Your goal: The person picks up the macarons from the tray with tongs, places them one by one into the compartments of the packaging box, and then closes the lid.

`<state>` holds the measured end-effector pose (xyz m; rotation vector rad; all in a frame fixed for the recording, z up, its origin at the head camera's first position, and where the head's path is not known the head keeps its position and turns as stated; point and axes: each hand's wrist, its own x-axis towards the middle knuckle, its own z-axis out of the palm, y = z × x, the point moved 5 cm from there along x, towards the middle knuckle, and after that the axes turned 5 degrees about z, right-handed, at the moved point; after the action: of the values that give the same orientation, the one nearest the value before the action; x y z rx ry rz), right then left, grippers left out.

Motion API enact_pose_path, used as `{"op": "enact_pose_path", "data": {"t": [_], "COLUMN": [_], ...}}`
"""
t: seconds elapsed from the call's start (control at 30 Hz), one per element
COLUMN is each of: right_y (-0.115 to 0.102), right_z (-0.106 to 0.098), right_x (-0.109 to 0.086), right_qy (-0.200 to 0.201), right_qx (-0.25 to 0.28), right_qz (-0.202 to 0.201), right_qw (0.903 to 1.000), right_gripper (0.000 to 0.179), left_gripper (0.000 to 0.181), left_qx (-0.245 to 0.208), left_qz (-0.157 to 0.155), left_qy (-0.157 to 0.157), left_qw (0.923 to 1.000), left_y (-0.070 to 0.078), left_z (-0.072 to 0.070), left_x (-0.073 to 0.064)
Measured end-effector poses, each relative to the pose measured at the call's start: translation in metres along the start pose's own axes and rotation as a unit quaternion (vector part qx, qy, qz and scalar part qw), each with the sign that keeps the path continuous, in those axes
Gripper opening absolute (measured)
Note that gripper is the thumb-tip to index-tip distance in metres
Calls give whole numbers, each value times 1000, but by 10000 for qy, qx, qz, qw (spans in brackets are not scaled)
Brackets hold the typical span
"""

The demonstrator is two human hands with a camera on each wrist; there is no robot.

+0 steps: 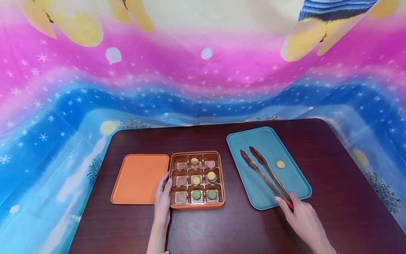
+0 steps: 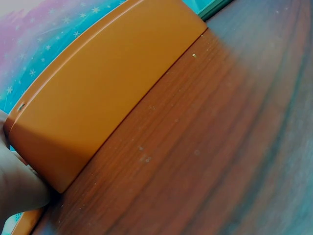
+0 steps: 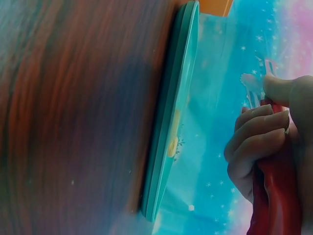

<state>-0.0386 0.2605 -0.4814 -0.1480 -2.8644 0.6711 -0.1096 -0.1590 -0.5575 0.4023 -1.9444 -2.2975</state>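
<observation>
My right hand (image 1: 302, 215) grips metal tongs (image 1: 264, 171) by the red handle (image 3: 281, 191). The arms of the tongs are spread above a teal tray (image 1: 258, 197). A small round yellow macaron (image 1: 280, 164) lies on the tray, right of the tongs. My left hand (image 1: 163, 199) touches the left side of an orange box (image 1: 197, 207) with its fingers fairly straight. A brown divided insert (image 1: 181, 197) lines the box; yellow, pink and green macarons (image 1: 196, 194) sit in its middle and right columns. In the middle row's right compartment, yellow macarons (image 1: 211, 176) overlap.
An orange square lid or tray (image 1: 139, 180) lies left of the box, close beside my left hand. All of this stands on a dark reddish wooden table (image 1: 219, 233). A colourful printed cloth (image 1: 196, 84) hangs behind and around the table.
</observation>
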Motion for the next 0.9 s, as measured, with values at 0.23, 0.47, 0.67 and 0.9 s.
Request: {"op": "enact_pose_path", "data": {"t": [0.23,0.47,0.67,0.9], "right_y": [14,37,52,59], "right_z": [-5,-8,-11,-16], "right_x": [1,2,1,-2], "right_qy": [-421,-1313,-1524,-1569], "right_qx": [-299,-475,-578,-595], "right_qz": [406,997,1270,1359], "right_qw": [9978,9852,9784,9764], "right_gripper": [38,49,53,55], "left_gripper": [50,50,50,51], "left_qx": [-82,-115,-38,14], "left_qz": [-45,-46,-27,-41], "left_qy": [21,-2,-2,-7], "left_qw": [10000,9999,10000,10000], "left_y": [0,0,0,0], "left_z": [0,0,0,0], "left_x": [0,0,0,-1]}}
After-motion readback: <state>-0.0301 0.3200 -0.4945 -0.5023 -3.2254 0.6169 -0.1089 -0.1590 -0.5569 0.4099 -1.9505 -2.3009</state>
